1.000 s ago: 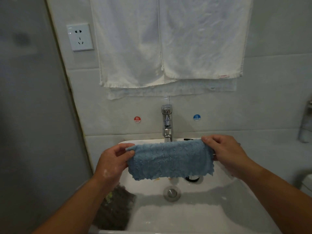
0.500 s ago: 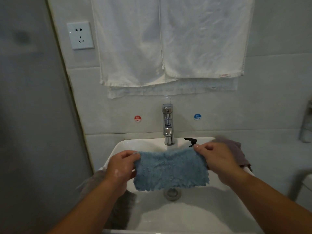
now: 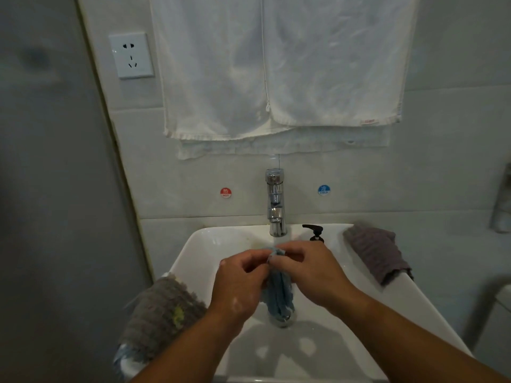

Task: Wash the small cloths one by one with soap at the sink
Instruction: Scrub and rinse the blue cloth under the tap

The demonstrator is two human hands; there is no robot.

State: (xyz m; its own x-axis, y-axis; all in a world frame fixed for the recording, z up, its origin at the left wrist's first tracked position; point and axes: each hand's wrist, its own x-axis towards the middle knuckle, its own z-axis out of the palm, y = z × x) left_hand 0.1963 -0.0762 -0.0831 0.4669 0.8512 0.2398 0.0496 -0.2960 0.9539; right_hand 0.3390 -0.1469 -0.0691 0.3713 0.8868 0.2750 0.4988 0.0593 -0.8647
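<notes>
A small blue cloth [image 3: 278, 295] hangs folded in half over the white sink [image 3: 210, 241], above the drain. My left hand [image 3: 240, 283] and my right hand [image 3: 309, 269] pinch its top corners together just in front of the chrome tap [image 3: 275, 203]. A black soap pump [image 3: 313, 233] stands behind my right hand, at the sink's back edge. A grey cloth [image 3: 376, 251] lies on the right rim. Another grey cloth with a yellow stain [image 3: 163, 310] hangs over the left rim.
White towels [image 3: 276, 67] hang on the tiled wall above the tap, with a power socket [image 3: 131, 55] to their left. A grey door or panel [image 3: 49, 189] stands close on the left. A metal fixture [image 3: 502, 200] is on the right wall.
My hands have come together and lowered toward the basin, so the blue cloth, held stretched wide before, now hangs folded between them.
</notes>
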